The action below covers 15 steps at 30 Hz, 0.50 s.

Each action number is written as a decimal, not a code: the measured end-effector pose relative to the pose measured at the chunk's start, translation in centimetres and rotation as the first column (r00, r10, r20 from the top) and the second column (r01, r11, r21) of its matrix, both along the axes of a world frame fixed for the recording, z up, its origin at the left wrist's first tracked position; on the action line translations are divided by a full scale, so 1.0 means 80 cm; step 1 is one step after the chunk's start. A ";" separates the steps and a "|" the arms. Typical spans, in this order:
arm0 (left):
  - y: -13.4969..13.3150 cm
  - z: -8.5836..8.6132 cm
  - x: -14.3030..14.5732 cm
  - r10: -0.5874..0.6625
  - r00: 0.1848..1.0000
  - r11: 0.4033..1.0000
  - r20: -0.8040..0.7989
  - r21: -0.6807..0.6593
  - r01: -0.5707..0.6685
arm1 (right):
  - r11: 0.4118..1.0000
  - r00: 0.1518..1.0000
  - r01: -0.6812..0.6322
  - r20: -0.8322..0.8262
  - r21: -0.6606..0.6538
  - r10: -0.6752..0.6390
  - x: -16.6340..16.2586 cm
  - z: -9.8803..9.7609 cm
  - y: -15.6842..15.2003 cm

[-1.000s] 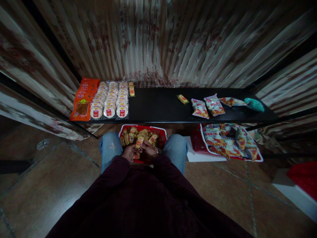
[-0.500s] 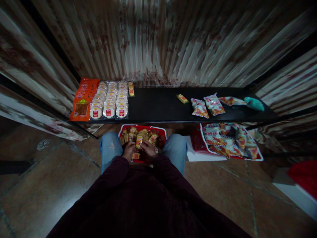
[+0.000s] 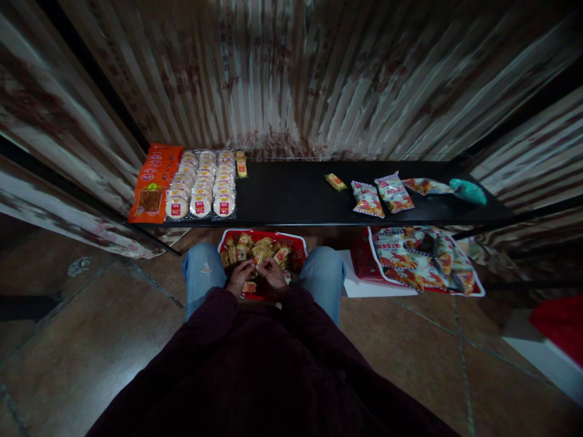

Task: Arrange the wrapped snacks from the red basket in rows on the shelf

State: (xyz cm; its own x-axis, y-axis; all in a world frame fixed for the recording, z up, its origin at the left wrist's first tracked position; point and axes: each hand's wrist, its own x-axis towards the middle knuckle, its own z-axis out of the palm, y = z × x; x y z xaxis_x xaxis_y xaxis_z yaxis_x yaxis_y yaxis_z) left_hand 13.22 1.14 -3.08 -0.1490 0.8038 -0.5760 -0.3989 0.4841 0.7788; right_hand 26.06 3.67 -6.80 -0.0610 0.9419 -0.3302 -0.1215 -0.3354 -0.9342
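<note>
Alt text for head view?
A person's left hand and right hand hold a yellow snack pack over a red basket of similar packs. Beyond, a black shelf bears packaged snacks; a second red basket at right holds bags.

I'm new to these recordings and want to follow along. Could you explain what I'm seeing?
There is no machine here: these are a person's own bare hands, seen by one camera worn on the head, looking forward and down.

The left hand and right hand meet over a red basket of yellow packets, between the knees. Their fingertips hold a small packet, mostly hidden by the fingers.

On the black shelf beyond lie, from the left, an orange packet, clear-wrapped rows of round white pieces, two separate yellow packets, then several snack bags. Below, on the right, stands a second basket of bags.
</note>
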 end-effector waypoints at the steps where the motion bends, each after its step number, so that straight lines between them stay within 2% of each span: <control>1: 0.000 -0.002 0.000 -0.004 1.000 1.000 0.017 -0.002 0.004 | 1.000 1.000 0.000 0.009 -0.005 0.000 0.000 -0.001 0.000; 6: -0.002 -0.012 0.001 -0.046 0.995 0.999 0.087 0.000 0.046 | 1.000 1.000 -0.011 0.022 -0.014 0.011 0.003 0.000 0.001; 11: -0.003 -0.021 0.002 -0.005 0.997 0.999 0.077 -0.038 0.008 | 0.998 0.997 -0.070 -0.022 -0.003 0.070 0.004 0.005 0.000; 15: -0.002 -0.023 0.000 -0.057 0.993 0.998 0.100 -0.003 0.058 | 0.994 0.992 -0.113 -0.061 -0.001 0.113 0.004 0.010 -0.002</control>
State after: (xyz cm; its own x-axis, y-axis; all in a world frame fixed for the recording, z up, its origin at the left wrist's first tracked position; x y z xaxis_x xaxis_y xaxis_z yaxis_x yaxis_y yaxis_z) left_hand 13.22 1.01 -4.90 -0.0439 0.8059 -0.5904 -0.4457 0.5131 0.7335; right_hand 26.39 3.54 -6.02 -0.1869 0.9265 -0.3267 -0.1388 -0.3541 -0.9248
